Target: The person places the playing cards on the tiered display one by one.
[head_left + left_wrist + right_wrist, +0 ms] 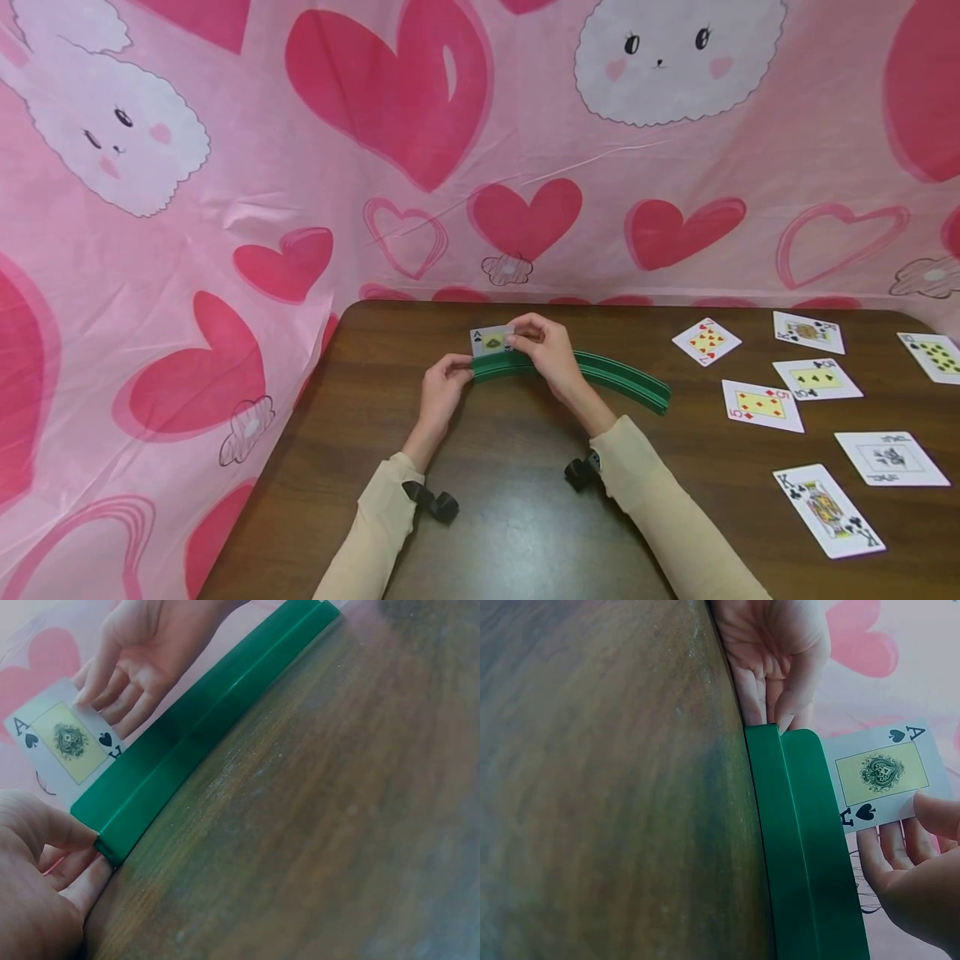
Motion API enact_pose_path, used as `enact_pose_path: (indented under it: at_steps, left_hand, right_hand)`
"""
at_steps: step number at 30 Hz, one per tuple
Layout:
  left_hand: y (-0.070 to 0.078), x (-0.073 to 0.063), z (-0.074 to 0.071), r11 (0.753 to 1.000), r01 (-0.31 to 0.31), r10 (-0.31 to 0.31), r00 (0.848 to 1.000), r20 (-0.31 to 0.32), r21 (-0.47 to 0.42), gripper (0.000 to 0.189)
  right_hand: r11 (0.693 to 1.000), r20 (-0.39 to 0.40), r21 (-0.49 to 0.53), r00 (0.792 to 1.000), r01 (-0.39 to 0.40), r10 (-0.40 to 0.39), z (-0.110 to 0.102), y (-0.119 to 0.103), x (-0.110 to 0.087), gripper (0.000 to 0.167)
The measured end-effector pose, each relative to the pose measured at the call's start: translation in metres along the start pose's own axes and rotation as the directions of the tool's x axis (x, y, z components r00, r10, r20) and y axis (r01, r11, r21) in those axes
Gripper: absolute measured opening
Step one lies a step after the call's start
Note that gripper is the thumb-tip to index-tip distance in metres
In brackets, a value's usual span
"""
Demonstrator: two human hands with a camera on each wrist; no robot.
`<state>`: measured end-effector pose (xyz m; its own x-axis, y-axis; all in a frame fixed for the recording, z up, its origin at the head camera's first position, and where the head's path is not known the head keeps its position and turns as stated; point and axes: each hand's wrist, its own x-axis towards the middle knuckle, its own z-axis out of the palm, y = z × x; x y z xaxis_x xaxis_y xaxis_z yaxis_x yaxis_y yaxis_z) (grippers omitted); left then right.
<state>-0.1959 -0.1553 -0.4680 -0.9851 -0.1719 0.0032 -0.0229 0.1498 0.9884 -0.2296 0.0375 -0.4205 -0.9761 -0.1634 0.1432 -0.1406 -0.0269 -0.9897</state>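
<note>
A curved green card holder (622,380) stands on the wooden table. At its left end, my left hand (441,392) pinches the holder's tip between thumb and fingers; the left wrist view shows this hand (37,862) close up. An ace of spades card (487,341) stands upright at the holder's left part, its lower edge hidden behind the green front wall (150,780). My right hand (551,354) pinches that card at its right side, thumb on the face, as the right wrist view shows with the card (881,774) and the hand (922,877).
Face-up playing cards lie scattered on the right of the table (510,533), among them a seven (707,342), a five of diamonds (762,405), a king of clubs (828,511) and a joker-like card (891,458). A pink heart-patterned cloth (525,150) hangs behind the table.
</note>
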Motion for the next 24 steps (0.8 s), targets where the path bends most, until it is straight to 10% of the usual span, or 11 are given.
enact_pose_path:
  at_steps: [18, 24]
  left_hand:
    - [0.046, -0.024, -0.001, 0.999, 0.007, -0.008, 1.000, 0.004, 0.037, 0.021]
    - [0.018, -0.009, 0.000, 0.999, 0.012, -0.012, 1.000, -0.003, 0.030, 0.020]
  right_hand:
    - [1.000, -0.009, 0.003, 1.000, -0.010, 0.010, 0.002, 0.003, 0.002, 0.018]
    - [0.999, -0.023, -0.020, 0.999, -0.029, 0.028, 0.003, 0.006, 0.002, 0.017]
